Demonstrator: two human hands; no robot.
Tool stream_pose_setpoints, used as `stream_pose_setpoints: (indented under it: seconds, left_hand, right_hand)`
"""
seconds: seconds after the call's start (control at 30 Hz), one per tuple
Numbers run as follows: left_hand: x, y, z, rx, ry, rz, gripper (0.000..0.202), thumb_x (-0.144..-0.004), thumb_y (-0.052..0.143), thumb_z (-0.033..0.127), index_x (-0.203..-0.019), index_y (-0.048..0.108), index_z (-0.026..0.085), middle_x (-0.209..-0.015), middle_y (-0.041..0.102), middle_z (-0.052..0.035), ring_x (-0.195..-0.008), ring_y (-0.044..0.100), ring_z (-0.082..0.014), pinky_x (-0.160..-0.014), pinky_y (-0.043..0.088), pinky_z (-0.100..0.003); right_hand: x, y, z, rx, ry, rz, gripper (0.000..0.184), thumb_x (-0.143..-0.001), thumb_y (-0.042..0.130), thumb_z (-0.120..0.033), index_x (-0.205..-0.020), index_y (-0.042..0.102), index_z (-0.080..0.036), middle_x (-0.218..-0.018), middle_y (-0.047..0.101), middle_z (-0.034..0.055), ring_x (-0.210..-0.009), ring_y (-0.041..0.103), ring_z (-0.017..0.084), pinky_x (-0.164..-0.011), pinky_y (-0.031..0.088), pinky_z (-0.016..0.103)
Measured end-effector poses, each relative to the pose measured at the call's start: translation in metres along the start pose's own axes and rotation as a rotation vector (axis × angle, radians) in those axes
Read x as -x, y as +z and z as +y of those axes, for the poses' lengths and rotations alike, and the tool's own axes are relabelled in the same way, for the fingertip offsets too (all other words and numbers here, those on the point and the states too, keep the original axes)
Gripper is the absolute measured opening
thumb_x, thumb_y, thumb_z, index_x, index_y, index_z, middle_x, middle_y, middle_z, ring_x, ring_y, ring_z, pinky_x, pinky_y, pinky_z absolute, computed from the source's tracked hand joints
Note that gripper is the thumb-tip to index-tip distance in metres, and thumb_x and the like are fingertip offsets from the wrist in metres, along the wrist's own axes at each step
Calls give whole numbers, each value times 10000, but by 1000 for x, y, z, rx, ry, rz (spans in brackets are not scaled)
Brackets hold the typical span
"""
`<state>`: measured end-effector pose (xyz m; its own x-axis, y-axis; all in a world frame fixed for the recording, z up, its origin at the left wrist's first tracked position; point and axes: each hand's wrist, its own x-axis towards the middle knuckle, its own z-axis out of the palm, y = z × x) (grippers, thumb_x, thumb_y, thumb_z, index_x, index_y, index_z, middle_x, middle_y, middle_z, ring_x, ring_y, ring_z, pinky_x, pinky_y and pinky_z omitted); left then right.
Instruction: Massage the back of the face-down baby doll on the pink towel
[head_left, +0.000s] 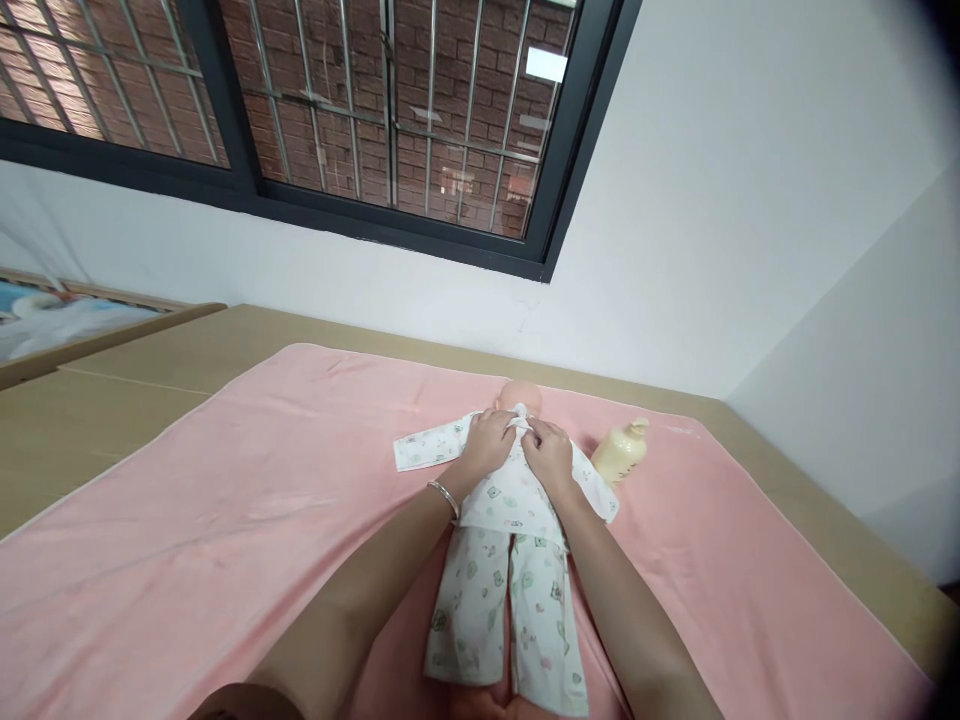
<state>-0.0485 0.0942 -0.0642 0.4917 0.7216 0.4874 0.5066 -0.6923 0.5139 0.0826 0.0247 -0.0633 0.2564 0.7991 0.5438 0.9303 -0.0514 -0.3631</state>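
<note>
Head view. Doll (519, 396) lying on a pink blanket (225, 480), dressed in printed shirt (510, 500) and trousers (472, 610), with head at the far end. Left hand (489, 440) at the doll's neck, fingers bent over the neckline; tips hidden, so pinched or merely resting: cannot tell. Right hand (550, 455) just beside it, also at the doll's neck, thumb and fingers together, apparently clamped on shirt cloth.

Step in hand, as judged: handling the neckline. Best done with light pinches, pulling evenly from both sides; steady one edge flat while working the other. Avoid dragging the doll by the collar or bunching cloth under its chin. Check alignment before letting go.

Containers: bottle (621, 452) to the right of the doll, near the spread sleeve, top pointing away from the doll. Pale yellow throughout; liquid or tinted wall, cannot tell. Fill level not readable.
</note>
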Motion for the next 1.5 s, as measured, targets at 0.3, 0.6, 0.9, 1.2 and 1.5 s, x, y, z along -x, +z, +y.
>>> stream_pose_setpoints:
  seconds: [0.3, 0.6, 0.9, 1.2, 1.5]
  left_hand:
    - [-2, 3, 2, -102, -124, -17, 308, -928, 456, 313, -1146, 647, 209, -1192, 686, -70, -1167, 553, -251, -1037, 373, -409]
    - [1, 6, -3, 20, -24, 40, 317, -927, 433, 241, -1155, 653, 233, -1180, 695, -34, -1144, 575, -199, -1041, 379, -366]
    - [-2, 7, -2, -14, -90, 7, 347, -919, 443, 254, -1212, 624, 211, -1293, 651, -60, -1235, 538, -226, -1098, 341, -400]
    - [-1, 6, -2, 8, -57, 33, 310, -907, 424, 202, -1109, 659, 215, -1163, 691, -60, -1150, 572, -222, -1045, 391, -378]
    - [-3, 8, -3, -3, -60, 13, 346, -920, 431, 233, -1212, 615, 211, -1295, 645, -55, -1249, 528, -224, -1101, 340, -392]
  right_hand:
    - [-4, -6, -7, 138, 118, -77, 397, -954, 406, -318, -1235, 640, -163, -1176, 701, 114, -1103, 618, 247, -973, 406, 330]
    - [1, 2, 1, 27, 37, -13, 365, -937, 403, -269, -1146, 687, -178, -1097, 722, 81, -1035, 627, 218, -959, 405, 296]
    - [-7, -4, 0, 58, 95, -122, 448, -919, 425, -272, -1319, 577, -141, -1244, 666, 117, -1166, 572, 260, -1027, 373, 341]
    - [-2, 1, 2, -72, 72, 13, 389, -885, 444, -257, -1197, 649, -149, -1201, 684, 95, -1123, 585, 238, -1019, 396, 336]
    - [-6, 0, 5, -11, 63, -85, 427, -896, 434, -248, -1268, 630, -178, -1292, 656, 72, -1182, 581, 224, -1058, 368, 316]
